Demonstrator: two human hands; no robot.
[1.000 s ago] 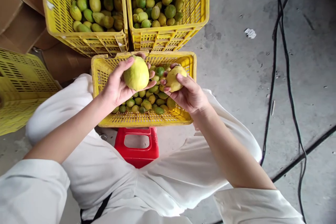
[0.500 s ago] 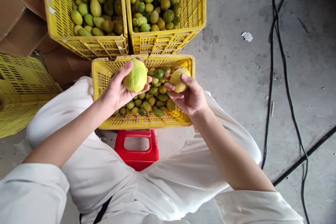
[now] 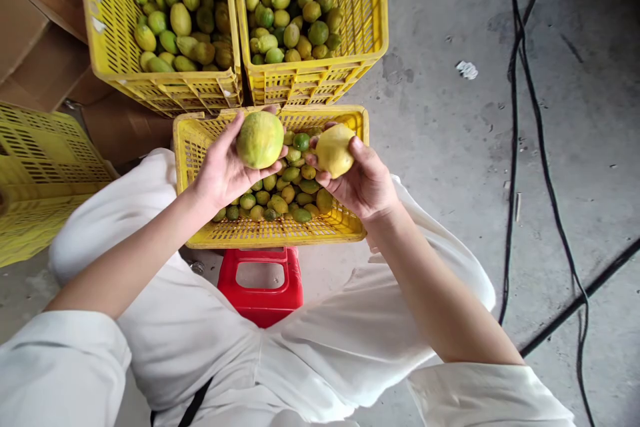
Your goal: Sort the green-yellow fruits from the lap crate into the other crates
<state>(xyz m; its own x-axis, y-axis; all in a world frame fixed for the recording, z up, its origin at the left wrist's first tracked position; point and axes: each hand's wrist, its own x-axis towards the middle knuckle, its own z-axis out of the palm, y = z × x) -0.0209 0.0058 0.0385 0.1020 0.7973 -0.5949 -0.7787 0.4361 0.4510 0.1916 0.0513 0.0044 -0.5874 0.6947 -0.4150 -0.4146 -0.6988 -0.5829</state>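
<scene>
My left hand (image 3: 220, 170) is closed around a large yellow-green lemon (image 3: 260, 140), thumb on its left side and fingers underneath. In my right hand (image 3: 367, 183) sits a yellower lemon (image 3: 335, 150), gripped between thumb and fingers. Both hands are raised above a yellow plastic crate (image 3: 275, 233), with a gap between the two fruits. Many smaller green and yellow lemons (image 3: 287, 193) lie in that crate, partly hidden by my hands.
Two more yellow crates, left (image 3: 165, 83) and right (image 3: 315, 67), hold lemons beyond the near one. Another yellow crate (image 3: 45, 173) and cardboard (image 3: 40, 60) are at left. A red stool (image 3: 260, 307) is between my legs. Black cables (image 3: 545, 187) cross the floor at right.
Both lemons have been turned in my fingers, so different sides show. My right hand's lemon has shifted slightly left. Both hands keep their hold over the crate.
</scene>
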